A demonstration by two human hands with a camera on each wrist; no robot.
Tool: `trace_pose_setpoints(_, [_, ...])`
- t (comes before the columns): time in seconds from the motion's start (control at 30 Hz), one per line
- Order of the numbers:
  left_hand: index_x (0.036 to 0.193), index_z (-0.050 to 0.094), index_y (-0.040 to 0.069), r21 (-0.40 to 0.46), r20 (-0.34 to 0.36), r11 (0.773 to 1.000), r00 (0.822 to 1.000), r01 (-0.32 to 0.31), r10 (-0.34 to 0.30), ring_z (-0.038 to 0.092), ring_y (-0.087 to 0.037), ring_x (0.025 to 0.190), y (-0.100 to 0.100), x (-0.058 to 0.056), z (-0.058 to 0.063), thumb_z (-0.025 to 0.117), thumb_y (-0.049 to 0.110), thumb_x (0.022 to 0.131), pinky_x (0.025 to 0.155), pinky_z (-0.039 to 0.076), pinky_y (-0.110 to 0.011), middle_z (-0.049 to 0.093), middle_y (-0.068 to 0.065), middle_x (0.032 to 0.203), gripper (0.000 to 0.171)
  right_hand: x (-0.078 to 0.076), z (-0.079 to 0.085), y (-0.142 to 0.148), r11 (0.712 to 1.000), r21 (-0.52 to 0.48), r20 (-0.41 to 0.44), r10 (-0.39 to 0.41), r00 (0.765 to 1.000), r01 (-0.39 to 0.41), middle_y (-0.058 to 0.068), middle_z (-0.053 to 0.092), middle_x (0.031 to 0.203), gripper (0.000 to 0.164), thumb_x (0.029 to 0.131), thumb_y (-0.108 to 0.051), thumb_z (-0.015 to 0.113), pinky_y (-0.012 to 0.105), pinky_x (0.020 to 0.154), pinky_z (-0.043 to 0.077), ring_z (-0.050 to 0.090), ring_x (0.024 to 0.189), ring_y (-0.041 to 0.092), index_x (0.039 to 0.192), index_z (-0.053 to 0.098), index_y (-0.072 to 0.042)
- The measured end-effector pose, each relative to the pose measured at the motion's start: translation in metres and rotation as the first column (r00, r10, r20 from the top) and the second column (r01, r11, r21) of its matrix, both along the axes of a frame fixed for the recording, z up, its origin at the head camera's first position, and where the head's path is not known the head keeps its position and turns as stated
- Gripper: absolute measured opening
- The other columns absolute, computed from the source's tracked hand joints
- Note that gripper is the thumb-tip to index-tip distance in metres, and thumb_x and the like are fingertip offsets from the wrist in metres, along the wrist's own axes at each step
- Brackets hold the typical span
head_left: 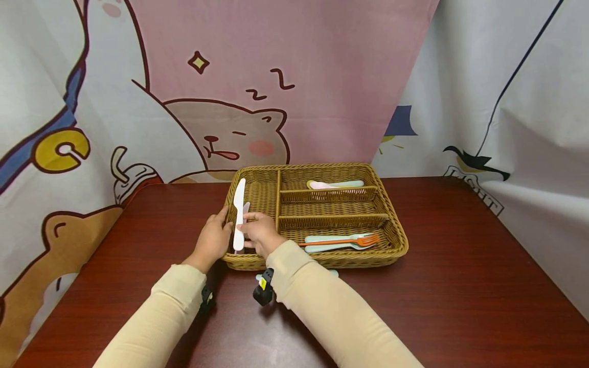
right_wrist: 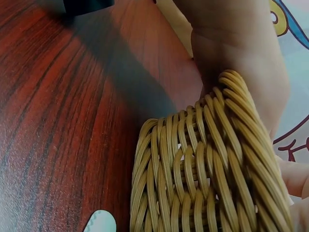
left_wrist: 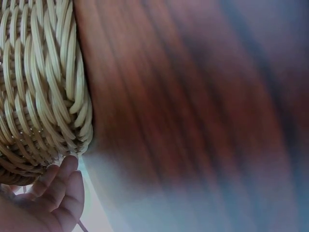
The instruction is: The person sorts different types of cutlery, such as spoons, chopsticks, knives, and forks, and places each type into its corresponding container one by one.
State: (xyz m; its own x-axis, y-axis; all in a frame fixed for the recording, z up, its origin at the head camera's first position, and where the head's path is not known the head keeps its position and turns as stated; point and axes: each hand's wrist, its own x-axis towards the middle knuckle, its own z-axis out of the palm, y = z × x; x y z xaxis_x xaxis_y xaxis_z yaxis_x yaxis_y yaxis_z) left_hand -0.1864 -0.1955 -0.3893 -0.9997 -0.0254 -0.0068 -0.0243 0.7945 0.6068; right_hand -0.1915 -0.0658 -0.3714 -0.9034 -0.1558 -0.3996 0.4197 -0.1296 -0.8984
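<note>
A tan woven cutlery basket (head_left: 398, 225) with several compartments sits on the table. Over its left compartment, my right hand (head_left: 263, 234) pinches a white knife (head_left: 240, 204) near the handle. Below that knife, a second, paler knife (head_left: 246, 207) partly shows. My left hand (head_left: 212, 239) is at the basket's left rim, its fingers extended. In the left wrist view, the fingertips (left_wrist: 70, 164) of that hand lie right at the basket's corner. In the right wrist view, the basket wall (right_wrist: 193, 179) hides most of the right hand's fingers.
An orange fork (head_left: 338, 242) lies among pale green cutlery (head_left: 317, 249) in the front right compartment. A pink-ended utensil (head_left: 319, 185) and a pale green one (head_left: 352, 183) are in the back compartment. Before the basket, another pale green utensil (head_left: 334, 273) is partly hidden by the right forearm.
</note>
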Motion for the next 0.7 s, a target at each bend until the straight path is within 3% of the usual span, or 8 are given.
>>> trace_pose_setpoints(0.33, [0.154,0.021,0.003,0.014,0.019,1.0,1.0,0.0,0.0,0.044,-0.044,0.125,0.001,0.0021,0.001,0.039,0.016,0.105,0.103,0.036,-0.056,0.04,-0.03,0.14,0.054,-0.0015,-0.0025,-0.0019,1.0,0.023,0.041,-0.004,0.999,0.003,0.018,0.062,0.115,0.036,0.092,0.002,0.061,0.044,0.084,0.054,0.065,0.098,0.03,0.128,0.058,-0.001])
trace_pose_setpoints(0.57, [0.153,0.024,0.002,0.017,-0.011,1.0,1.0,-0.002,0.002,0.045,-0.044,0.125,0.001,0.0023,-0.0003,0.041,0.015,0.104,0.103,0.036,-0.055,0.041,-0.031,0.138,0.054,-0.0032,-0.006,-0.0037,0.999,0.029,0.054,-0.016,0.998,0.014,0.017,0.065,0.105,0.035,0.089,0.007,0.061,0.042,0.077,0.056,0.067,0.09,0.028,0.124,0.06,0.001])
trace_pose_setpoints(0.7, [0.151,0.027,-0.001,0.003,-0.043,1.0,0.999,0.001,-0.001,0.046,-0.044,0.123,0.0006,0.0022,-0.0008,0.043,0.013,0.103,0.103,0.037,-0.054,0.044,-0.032,0.135,0.053,-0.0032,-0.0074,-0.0052,0.999,0.042,0.06,-0.009,0.998,0.007,0.013,0.063,0.092,0.038,0.087,0.013,0.059,0.037,0.069,0.056,0.064,0.076,0.022,0.123,0.061,0.002])
